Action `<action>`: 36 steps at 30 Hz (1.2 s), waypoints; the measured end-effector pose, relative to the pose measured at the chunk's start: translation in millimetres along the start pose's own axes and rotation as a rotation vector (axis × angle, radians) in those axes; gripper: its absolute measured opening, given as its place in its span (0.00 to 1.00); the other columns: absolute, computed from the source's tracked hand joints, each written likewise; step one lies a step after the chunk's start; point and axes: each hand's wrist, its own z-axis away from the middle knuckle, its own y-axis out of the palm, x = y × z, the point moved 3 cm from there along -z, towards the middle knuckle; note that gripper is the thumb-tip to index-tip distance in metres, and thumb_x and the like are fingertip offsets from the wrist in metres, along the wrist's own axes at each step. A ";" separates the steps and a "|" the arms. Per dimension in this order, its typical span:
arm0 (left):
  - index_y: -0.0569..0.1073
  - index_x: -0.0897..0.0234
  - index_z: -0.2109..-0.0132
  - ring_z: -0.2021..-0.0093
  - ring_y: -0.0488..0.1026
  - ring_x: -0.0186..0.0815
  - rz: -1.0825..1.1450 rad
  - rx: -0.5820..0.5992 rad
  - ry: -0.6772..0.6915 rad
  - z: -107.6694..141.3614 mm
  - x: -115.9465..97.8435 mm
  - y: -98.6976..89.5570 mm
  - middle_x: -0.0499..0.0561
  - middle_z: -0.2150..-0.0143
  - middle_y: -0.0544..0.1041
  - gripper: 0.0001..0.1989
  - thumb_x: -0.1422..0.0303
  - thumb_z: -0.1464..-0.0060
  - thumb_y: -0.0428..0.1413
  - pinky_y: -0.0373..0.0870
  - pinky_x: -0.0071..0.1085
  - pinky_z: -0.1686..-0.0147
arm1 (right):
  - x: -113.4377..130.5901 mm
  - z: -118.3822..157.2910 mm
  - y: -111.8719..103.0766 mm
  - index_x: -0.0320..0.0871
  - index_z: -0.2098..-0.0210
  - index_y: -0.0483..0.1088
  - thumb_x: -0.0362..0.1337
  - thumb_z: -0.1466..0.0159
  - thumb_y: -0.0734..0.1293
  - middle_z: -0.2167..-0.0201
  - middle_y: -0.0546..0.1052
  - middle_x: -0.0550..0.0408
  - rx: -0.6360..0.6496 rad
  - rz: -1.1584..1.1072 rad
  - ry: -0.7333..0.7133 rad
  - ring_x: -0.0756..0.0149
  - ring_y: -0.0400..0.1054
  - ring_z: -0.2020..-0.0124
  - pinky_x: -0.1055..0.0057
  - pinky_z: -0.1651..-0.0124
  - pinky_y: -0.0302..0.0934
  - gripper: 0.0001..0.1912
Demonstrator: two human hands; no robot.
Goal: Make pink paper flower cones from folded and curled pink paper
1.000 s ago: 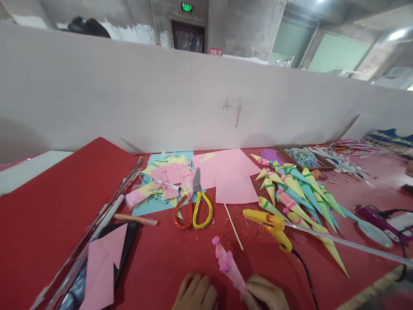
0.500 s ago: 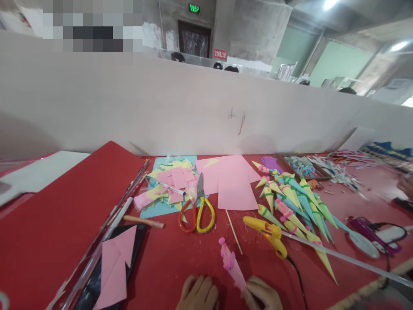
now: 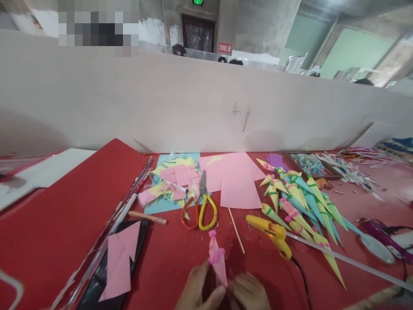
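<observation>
A small pink paper cone (image 3: pixel 220 269) stands point-down between my hands, with a fuzzy pink band round it and a pink pom-pom on top. My left hand (image 3: pixel 198 290) is closed on it, fingers along its left side and thumb near the tip. Close to the tip on the right is my right hand (image 3: pixel 249 292), its fingers curled and slightly blurred; whether it holds anything is hidden. Ahead lies a thin wooden stick (image 3: pixel 236 230). To the right of that rests a yellow hot glue gun (image 3: pixel 269 231) with a long clear glue stick (image 3: pixel 342 255) at its back.
Red-and-yellow-handled scissors (image 3: pixel 200 211) lie beside paper scraps (image 3: pixel 176 174) and pink sheets (image 3: pixel 240 185). Finished paper cones (image 3: pixel 301 202) pile up at right, near a tray (image 3: pixel 332 173) of bits. Folded pink paper (image 3: pixel 121 262) sits on a black pouch at left. A white partition (image 3: pixel 180 103) rises behind.
The pink cone has moved left and turned more upright. My left hand, lying on the table before, has come round the cone; my right hand has shifted toward its tip.
</observation>
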 end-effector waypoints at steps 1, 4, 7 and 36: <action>0.71 0.61 0.56 0.60 0.73 0.40 0.115 -0.037 -0.065 -3.0 -3.1 -2.2 0.55 0.59 0.77 0.17 0.57 0.50 0.50 0.71 0.32 0.60 | 4.5 -10.6 -2.2 0.43 0.79 0.70 0.31 0.34 0.49 0.88 0.67 0.56 -0.068 0.007 -0.080 0.69 0.59 0.86 0.71 0.80 0.51 0.25; 0.73 0.64 0.62 0.63 0.74 0.41 0.354 -0.165 -0.281 -10.5 -10.4 -7.6 0.55 0.63 0.77 0.19 0.53 0.53 0.52 0.71 0.32 0.61 | 10.9 -39.7 -5.8 0.41 0.77 0.68 0.26 0.36 0.53 0.88 0.65 0.58 -0.100 0.041 -0.212 0.70 0.57 0.86 0.70 0.79 0.47 0.18; 0.74 0.66 0.66 0.65 0.73 0.40 0.494 -0.255 -0.344 -16.1 -18.2 -14.5 0.54 0.68 0.77 0.18 0.54 0.57 0.57 0.70 0.32 0.62 | 11.9 -56.1 -8.3 0.39 0.74 0.68 0.25 0.36 0.54 0.86 0.68 0.57 -0.047 -0.006 -0.264 0.70 0.59 0.83 0.70 0.76 0.49 0.16; 0.70 0.68 0.58 0.82 0.68 0.29 0.682 0.250 -0.212 -29.0 -18.4 -23.9 0.49 0.74 0.72 0.24 0.50 0.51 0.54 0.68 0.28 0.77 | -3.3 -44.7 42.9 0.38 0.80 0.68 0.59 0.46 0.62 0.86 0.69 0.58 0.737 -1.325 0.713 0.77 0.61 0.86 0.80 0.81 0.56 0.27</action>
